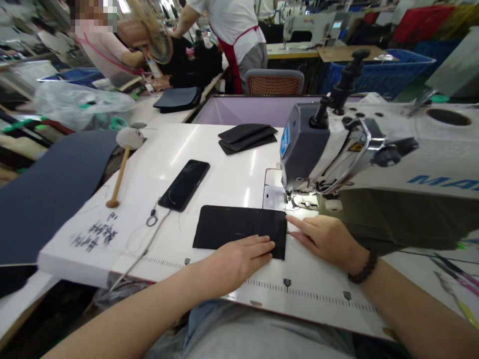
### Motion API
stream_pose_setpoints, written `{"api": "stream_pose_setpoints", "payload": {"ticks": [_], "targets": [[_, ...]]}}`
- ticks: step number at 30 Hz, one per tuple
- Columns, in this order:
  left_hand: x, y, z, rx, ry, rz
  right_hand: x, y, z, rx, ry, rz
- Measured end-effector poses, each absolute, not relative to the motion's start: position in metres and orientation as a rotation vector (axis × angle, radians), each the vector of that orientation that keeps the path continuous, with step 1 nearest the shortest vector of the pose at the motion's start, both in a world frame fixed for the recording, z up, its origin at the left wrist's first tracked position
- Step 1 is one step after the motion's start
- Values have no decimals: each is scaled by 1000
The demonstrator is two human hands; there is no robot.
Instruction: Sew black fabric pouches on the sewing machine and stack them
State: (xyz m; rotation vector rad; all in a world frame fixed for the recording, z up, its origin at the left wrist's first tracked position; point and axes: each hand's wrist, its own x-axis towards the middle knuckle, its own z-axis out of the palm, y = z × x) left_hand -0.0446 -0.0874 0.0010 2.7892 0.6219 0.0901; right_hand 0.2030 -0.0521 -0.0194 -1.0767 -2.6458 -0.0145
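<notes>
Here, pressing on the near right part of the black cloth (232,224) with the left hand (234,262), fingers flat, grasping nothing. At its right edge, pointing with the right hand (331,242); perhaps pinching something thin, impossible to tell. Cloth laid flat just before the sewing machine (377,154): liable to skew from uneven pressing. Beyond, folded dark pieces (245,138), liable to slide if bumped.

White sewing table (209,149); on it phone (184,185), mallet (122,172), folded black pieces (247,137), probably fabric.
</notes>
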Motion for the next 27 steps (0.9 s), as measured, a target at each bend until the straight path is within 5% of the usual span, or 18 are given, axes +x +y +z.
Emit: {"api": "stream_pose_setpoints", "payload": {"ticks": [7,27], "targets": [[-45,-85,-2,2765,616,120,198,-50,-21,-1357,-2591,33],[-48,-90,12,2879,843,42,202,-50,-20,-1229,-2575,70]]}}
